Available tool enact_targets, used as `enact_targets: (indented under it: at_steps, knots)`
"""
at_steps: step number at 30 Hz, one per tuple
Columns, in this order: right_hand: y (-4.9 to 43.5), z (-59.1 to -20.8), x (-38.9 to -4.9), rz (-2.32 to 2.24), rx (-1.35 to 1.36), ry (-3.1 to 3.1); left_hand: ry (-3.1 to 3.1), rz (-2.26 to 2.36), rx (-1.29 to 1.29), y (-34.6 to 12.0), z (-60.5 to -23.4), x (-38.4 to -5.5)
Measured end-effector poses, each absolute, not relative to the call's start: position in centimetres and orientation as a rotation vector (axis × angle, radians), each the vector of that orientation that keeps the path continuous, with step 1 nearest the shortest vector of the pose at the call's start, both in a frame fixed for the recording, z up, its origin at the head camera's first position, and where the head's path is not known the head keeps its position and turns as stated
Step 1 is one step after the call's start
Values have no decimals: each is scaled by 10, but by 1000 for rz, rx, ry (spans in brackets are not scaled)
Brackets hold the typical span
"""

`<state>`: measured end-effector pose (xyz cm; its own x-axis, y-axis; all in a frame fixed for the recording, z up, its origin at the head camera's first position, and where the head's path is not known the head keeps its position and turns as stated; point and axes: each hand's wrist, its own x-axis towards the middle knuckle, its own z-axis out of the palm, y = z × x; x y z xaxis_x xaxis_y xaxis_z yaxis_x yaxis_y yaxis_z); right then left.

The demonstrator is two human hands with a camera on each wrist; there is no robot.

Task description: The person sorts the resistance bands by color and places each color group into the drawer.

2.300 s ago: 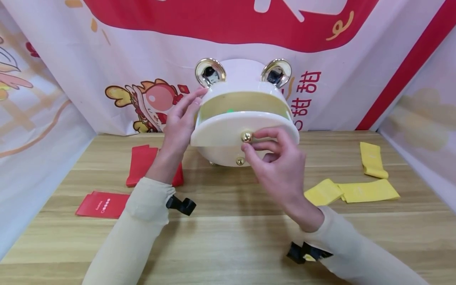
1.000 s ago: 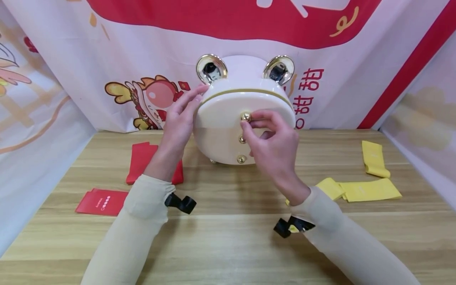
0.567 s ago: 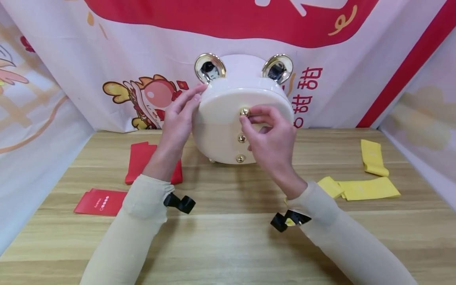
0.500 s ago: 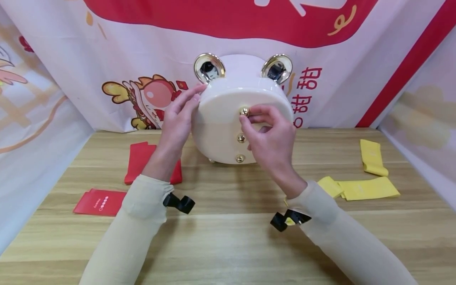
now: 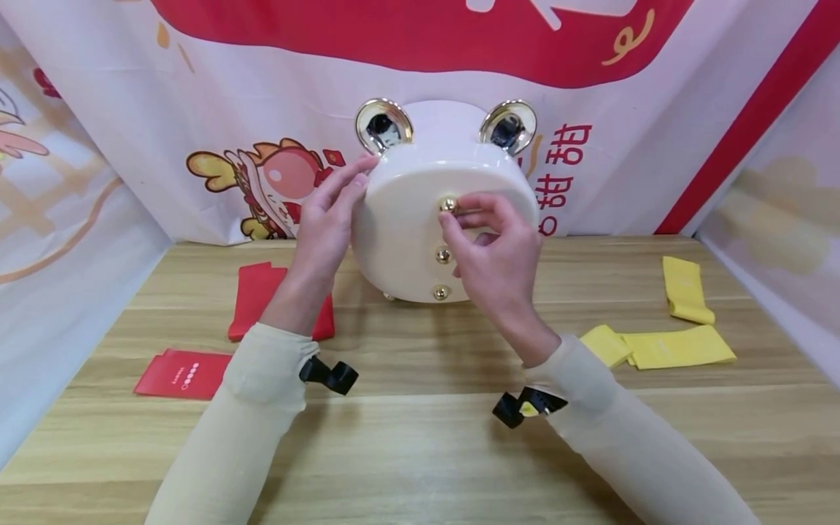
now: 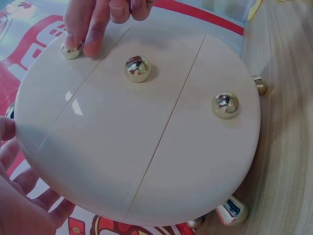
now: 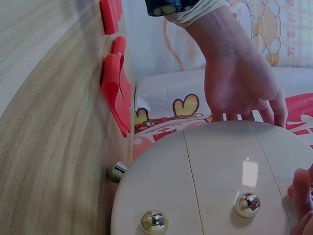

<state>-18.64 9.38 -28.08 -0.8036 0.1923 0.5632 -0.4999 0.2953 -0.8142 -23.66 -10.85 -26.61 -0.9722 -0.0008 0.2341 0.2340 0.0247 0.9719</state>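
Note:
A white, rounded drawer box (image 5: 400, 233) with frog-like gold-rimmed eyes stands at the back of the table. Three drawer fronts, divided by thin seams, lie flush in the left wrist view, each with a round gold knob. Thumb and fingertips of my right hand (image 5: 502, 251) pinch the top knob (image 5: 448, 205), which belongs to the top drawer (image 6: 54, 78). My left hand (image 5: 328, 219) rests along the box's left side with fingers extended; in the right wrist view, its fingertips pass behind the rim.
On the wooden table (image 5: 407, 452), a folded red band (image 5: 259, 292) and a flat red band (image 5: 184, 374) lie left. Yellow bands (image 5: 679, 348) lie right, with another yellow band (image 5: 687, 290) farther back. A printed curtain (image 5: 459, 44) hangs close behind the box.
The top drawer, pulled well out at first, has slid back until flush, with my right hand moving away from me on its knob. My left hand has stayed on the box's side.

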Motion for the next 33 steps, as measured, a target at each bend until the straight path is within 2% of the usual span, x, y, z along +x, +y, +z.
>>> enact_targets:
  at_steps: [21,33]
  knots:
    - [92,-280,-180,1621,208,-1969,-2098,-2098,-285,-109,-267,-238]
    - [102,-294,-181,1672,168,-2045,-2107,-2069,-253,-111,-268,-238]
